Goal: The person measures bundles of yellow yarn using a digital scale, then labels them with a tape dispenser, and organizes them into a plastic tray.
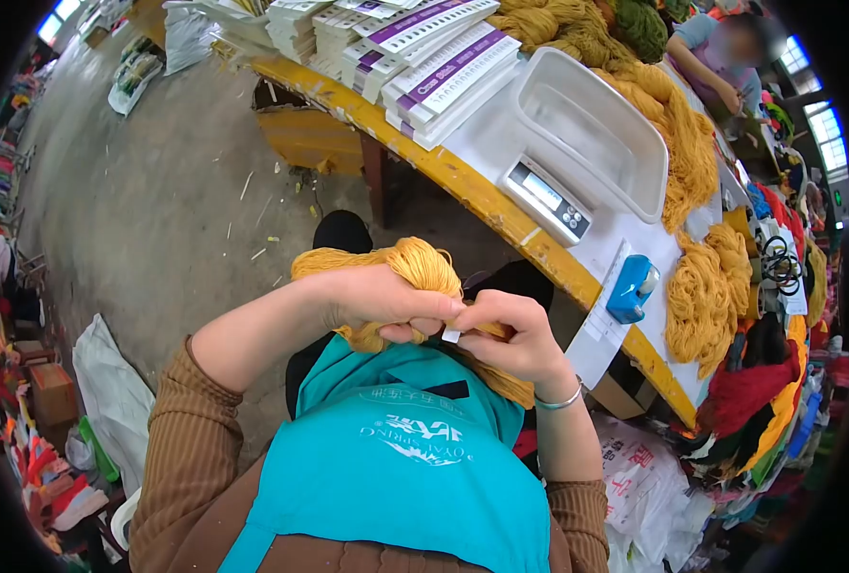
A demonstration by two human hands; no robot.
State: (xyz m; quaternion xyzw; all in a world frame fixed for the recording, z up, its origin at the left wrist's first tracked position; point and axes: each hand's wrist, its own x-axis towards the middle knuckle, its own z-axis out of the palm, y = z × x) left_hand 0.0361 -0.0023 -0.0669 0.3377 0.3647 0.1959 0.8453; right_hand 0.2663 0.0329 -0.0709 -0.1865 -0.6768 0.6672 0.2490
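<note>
Over my lap, a skein of golden-yellow yarn [423, 263] is bunched between my two hands. My left hand [386, 301] is closed round it, with loops bulging above and below the fingers. My right hand [515, 329] is closed in a pinch at the yarn, its fingertips meeting the left thumb. A small white tag [451, 335] shows at the fingertips; its far part is hidden. More yellow strands hang below my right hand, over the turquoise apron [396, 468].
To the right stands a yellow-edged table [539, 250] with a digital scale [547, 201], a clear plastic tray [592, 134], a blue tape dispenser [633, 288], stacked printed cards [453, 76] and yellow skeins [706, 296]. Another person [721, 57] is beyond it. White sacks [114, 401] lie at left.
</note>
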